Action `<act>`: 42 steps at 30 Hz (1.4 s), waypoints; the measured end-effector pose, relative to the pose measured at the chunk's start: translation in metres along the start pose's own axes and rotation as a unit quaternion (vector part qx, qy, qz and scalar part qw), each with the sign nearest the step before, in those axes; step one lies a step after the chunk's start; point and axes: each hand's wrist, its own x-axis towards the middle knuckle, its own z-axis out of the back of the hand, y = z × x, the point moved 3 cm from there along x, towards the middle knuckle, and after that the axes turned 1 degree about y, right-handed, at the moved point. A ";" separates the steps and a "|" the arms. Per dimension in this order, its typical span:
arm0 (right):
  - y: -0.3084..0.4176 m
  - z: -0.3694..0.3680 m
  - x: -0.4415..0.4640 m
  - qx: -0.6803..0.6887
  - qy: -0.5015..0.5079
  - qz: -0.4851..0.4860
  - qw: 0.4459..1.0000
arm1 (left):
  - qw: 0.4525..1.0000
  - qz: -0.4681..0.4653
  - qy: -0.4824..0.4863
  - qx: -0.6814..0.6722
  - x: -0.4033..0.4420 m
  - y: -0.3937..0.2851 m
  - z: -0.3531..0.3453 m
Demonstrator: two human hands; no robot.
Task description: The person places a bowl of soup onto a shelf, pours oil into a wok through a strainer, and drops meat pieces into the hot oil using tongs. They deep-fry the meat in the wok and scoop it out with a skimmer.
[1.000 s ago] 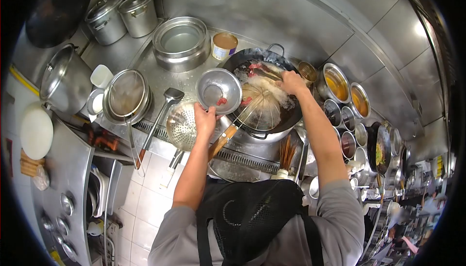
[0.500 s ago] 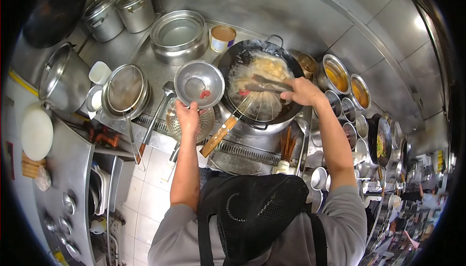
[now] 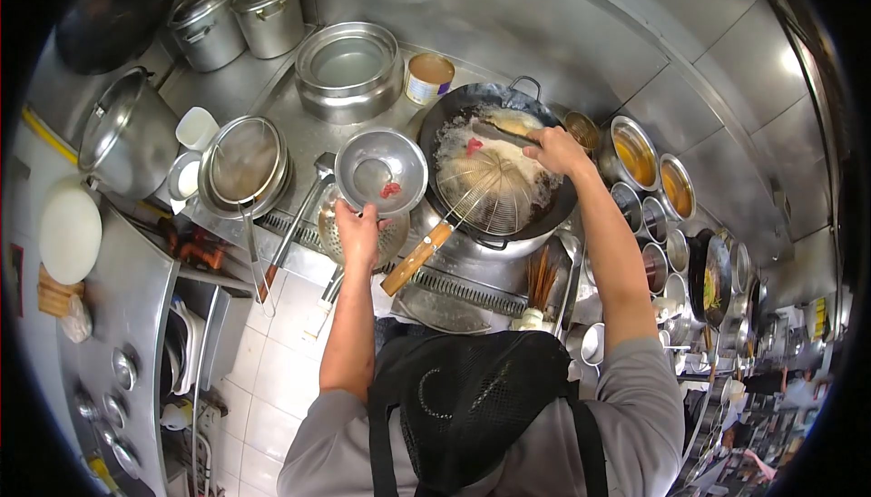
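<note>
My left hand point(image 3: 358, 229) grips the near rim of a metal bowl point(image 3: 352, 157) with a few red pieces point(image 3: 390, 189) in it. Under that bowl lies a perforated ladle point(image 3: 388, 241). My right hand point(image 3: 555, 150) is closed on a dark utensil point(image 3: 504, 133) whose far end is in the foaming liquid of the black wok point(image 3: 551, 213). A wire strainer point(image 3: 490, 193) with a wooden handle point(image 3: 417, 256) rests in the near side of the wok, touched by neither hand. One red piece point(image 3: 474, 146) shows in the foam.
Behind the bowl stand a large metal pot point(image 3: 345, 102) and an open can point(image 3: 427, 78). A sieve over a bowl point(image 3: 245, 161) is at the left. Bowls of orange liquid point(image 3: 635, 157) and several small containers line the right. Wooden sticks point(image 3: 542, 279) stand near the wok.
The bowl in my left hand has moved left, away from the wok, since the earliest frame. My right hand has moved the utensil through the foam, and fewer red pieces show there.
</note>
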 end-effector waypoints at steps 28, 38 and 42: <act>0.021 0.002 -0.041 -0.027 -0.047 -0.050 0.997 | 0.919 -0.263 -0.025 0.292 0.043 0.022 -0.075; -0.029 -0.007 -0.016 -0.033 -0.085 -0.125 0.988 | 0.942 -0.207 -0.022 0.263 0.060 0.036 -0.026; -0.037 -0.007 -0.053 -0.013 -0.139 -0.145 0.980 | 0.984 -0.120 0.009 0.131 0.038 0.008 -0.024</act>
